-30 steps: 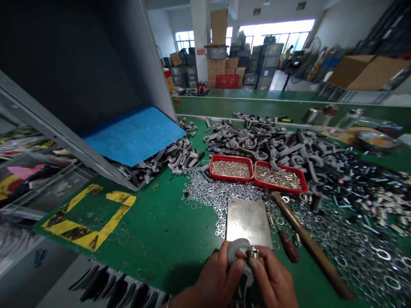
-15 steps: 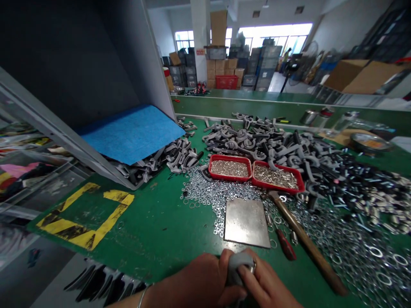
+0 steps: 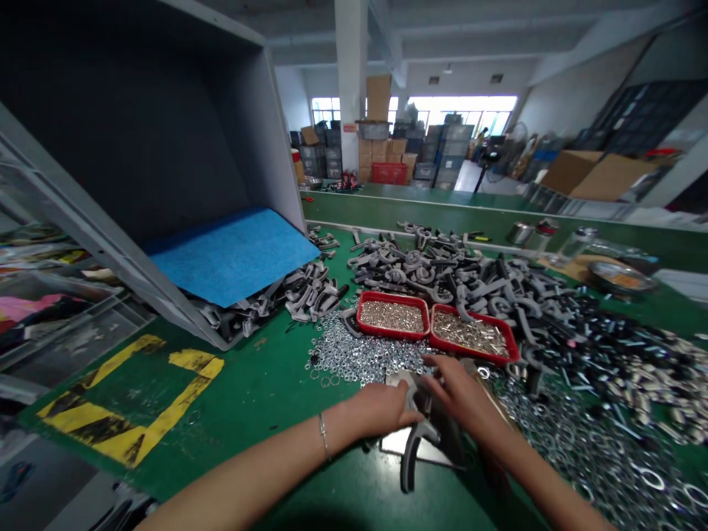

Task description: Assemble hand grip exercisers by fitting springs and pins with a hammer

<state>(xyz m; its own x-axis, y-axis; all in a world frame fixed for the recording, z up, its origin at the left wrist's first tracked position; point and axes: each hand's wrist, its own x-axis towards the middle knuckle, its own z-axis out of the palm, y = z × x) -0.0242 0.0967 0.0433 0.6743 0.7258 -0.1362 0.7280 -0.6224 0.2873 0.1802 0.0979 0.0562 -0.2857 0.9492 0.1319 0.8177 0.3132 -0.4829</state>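
Note:
My left hand (image 3: 381,409) and my right hand (image 3: 462,398) are stretched forward over the small steel plate (image 3: 401,444) on the green table (image 3: 265,391). Between them they grip a grey hooked metal part (image 3: 414,435), whose curved end hangs toward me over the plate. The left hand's fingers close on the part's upper left side. On its upper right side the right hand's fingers curl round it. A thin bracelet (image 3: 322,435) circles my left wrist. Loose washers (image 3: 354,354) lie just beyond the plate.
Two red trays (image 3: 394,316) of small silver pieces sit behind the plate. A heap of grey hooked parts (image 3: 442,269) lies further back, dark bolts and rings (image 3: 625,361) to the right. A tilted grey bin (image 3: 182,184) with a blue sheet (image 3: 232,254) stands left.
Both hands have moved away from my body and out over the steel plate, carrying the grey part with them. The view has tilted upward. The hammer handle is now hidden by my right arm.

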